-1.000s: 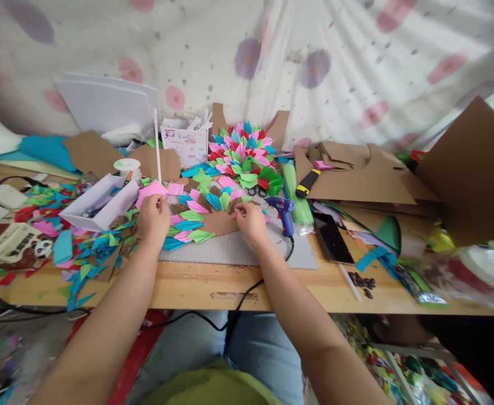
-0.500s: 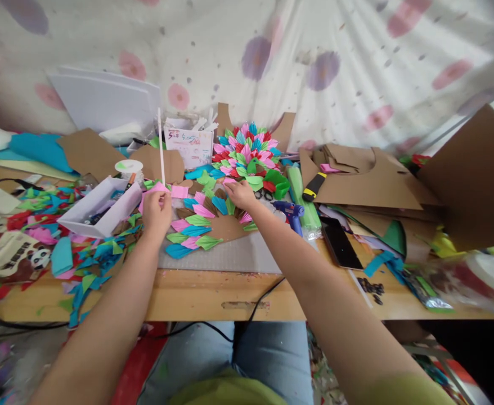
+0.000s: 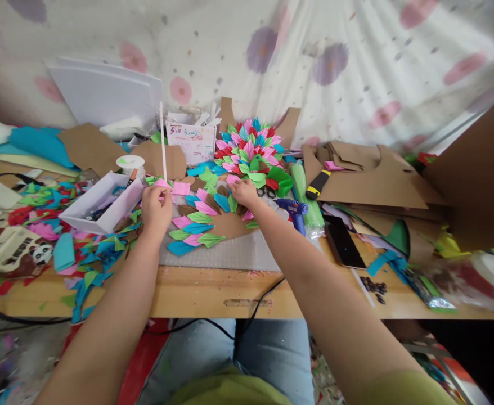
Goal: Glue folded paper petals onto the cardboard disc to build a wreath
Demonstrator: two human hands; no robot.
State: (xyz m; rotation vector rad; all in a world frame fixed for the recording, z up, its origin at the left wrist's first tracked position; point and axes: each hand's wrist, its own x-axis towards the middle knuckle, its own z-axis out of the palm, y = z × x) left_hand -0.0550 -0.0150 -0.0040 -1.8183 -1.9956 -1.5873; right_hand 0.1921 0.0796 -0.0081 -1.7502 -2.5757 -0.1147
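My left hand [image 3: 157,209] is closed in a pinch over pink crepe paper [image 3: 162,184] beside the white box; its fingertips are partly hidden. Right behind it stands a thin white stick [image 3: 163,143], and I cannot tell whether the fingers touch it. Beyond the cardboard's upper edge, my right hand [image 3: 245,193] has its fingers together on a small pink paper piece [image 3: 232,179]. Between my hands lies a brown cardboard shape [image 3: 228,226], edged with pleated paper petals [image 3: 198,228] in blue, green, pink and brown. Under it is a grey mat [image 3: 234,256].
A blue glue gun [image 3: 293,209] and a phone [image 3: 343,242] lie to the right, near a yellow-black cutter [image 3: 318,184]. A white box [image 3: 99,211] stands left among paper scraps [image 3: 93,261]. Behind is a finished-looking petal piece [image 3: 249,146]; cardboard sheets [image 3: 369,180] lie right.
The view has shifted slightly. Both hands remain in nearly the same places; the right-hand fingers have moved a little against the pink piece.
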